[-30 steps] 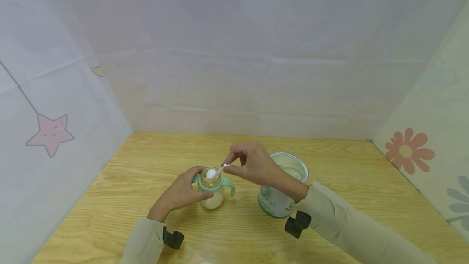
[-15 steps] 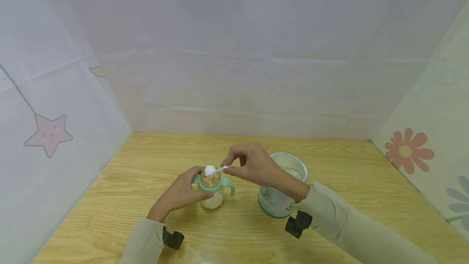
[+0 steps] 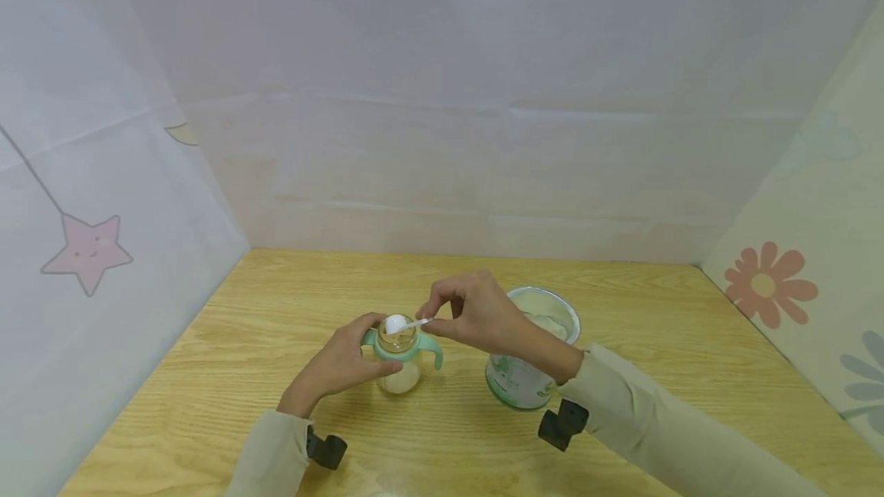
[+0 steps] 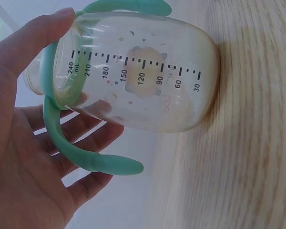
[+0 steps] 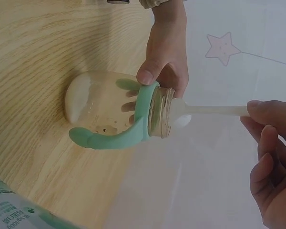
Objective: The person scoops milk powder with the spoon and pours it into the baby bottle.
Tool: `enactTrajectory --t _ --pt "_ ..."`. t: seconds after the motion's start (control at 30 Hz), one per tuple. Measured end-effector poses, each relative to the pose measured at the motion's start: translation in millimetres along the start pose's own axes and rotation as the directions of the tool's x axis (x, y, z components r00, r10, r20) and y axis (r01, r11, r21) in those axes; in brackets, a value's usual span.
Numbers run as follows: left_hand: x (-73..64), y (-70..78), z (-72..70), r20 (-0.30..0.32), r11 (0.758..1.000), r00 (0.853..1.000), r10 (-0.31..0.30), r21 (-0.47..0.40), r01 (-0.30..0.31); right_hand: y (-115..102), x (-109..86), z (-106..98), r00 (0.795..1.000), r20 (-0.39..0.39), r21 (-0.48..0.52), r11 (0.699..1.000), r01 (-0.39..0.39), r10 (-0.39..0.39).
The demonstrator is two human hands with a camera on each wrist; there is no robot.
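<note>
A clear baby bottle (image 4: 143, 71) with a green two-handled collar (image 5: 142, 107) stands upright on the table, its mouth uncovered. Pale powder lies in its bottom. My left hand (image 3: 341, 359) grips the bottle at the collar, thumb on the near side and fingers behind. My right hand (image 3: 479, 313) pinches the handle end of a white scoop (image 5: 214, 110) between thumb and fingertips. The scoop's bowl (image 3: 396, 324) is at the bottle's mouth, tipped over, its rounded underside showing in the head view.
An opened can of milk powder (image 3: 514, 382) with a silver rim stands to the right, partly behind my right wrist. Both stand on a wooden table (image 3: 311, 282). Printed cloth walls (image 3: 442, 175) close off the back and sides.
The scoop's bowl first rose and turned over at the bottle mouth, then sank slightly. My left hand and the bottle have stayed in place.
</note>
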State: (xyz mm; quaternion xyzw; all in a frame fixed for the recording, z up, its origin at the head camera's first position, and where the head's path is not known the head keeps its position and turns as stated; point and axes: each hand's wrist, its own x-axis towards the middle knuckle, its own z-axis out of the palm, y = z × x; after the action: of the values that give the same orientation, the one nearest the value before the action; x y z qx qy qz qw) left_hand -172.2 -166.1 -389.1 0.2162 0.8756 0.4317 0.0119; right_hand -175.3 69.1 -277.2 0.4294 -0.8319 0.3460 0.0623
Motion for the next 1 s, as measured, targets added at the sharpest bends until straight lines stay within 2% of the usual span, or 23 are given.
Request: enactTrajectory --t 0.3,0.5,0.83,1.0 --pt "0.1 0.9 0.2 -0.003 1.0 1.0 -0.003 0.003 0.003 0.8 -1.4 -0.1 1.0 0.014 0.005 1.0 -0.001 0.001" --pt "-0.4 0.3 0.2 -0.005 1.0 1.0 0.0 -0.002 0.0 3.0 -1.9 0.5 0.999 0.049 0.01 1.0 0.004 -0.005" --pt "-0.4 1.9 0.8 0.003 1.0 1.0 -0.008 -0.012 0.008 0.9 -0.5 0.2 1.0 -0.013 -0.033 0.999 -0.008 0.008" --pt "-0.3 2.1 1.0 0.0 1.0 1.0 -0.001 -0.005 0.001 4.3 -1.5 1.9 1.0 0.016 -0.014 1.0 0.014 -0.014"
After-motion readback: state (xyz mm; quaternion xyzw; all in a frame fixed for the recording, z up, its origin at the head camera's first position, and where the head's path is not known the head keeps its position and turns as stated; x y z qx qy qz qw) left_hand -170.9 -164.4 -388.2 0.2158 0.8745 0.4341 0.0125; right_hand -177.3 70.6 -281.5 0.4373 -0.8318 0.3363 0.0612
